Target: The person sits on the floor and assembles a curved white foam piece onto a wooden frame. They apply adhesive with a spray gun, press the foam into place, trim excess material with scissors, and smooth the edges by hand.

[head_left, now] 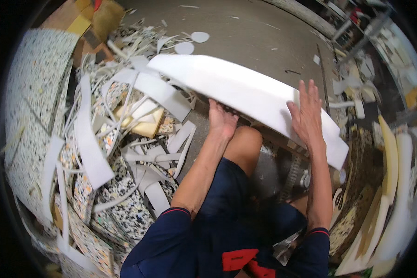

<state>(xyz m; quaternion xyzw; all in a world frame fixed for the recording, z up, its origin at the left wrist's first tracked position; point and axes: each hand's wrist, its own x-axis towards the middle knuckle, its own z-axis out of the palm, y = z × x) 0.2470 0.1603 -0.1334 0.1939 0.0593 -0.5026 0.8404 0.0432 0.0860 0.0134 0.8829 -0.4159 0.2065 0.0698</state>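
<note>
"Where are we handling this long, white, tapered foam slab (243,85)?"
"Just beyond our left knee (246,143). Our right hand (306,113) is spreading open fingers over its top; our left hand (223,122) is meeting its near edge, but whether it's gripping, we cannot tell."
"We're probably wanting light, even palm pressure."

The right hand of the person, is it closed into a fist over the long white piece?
No, the right hand is open, its fingers stretched out over the long white piece.
</note>
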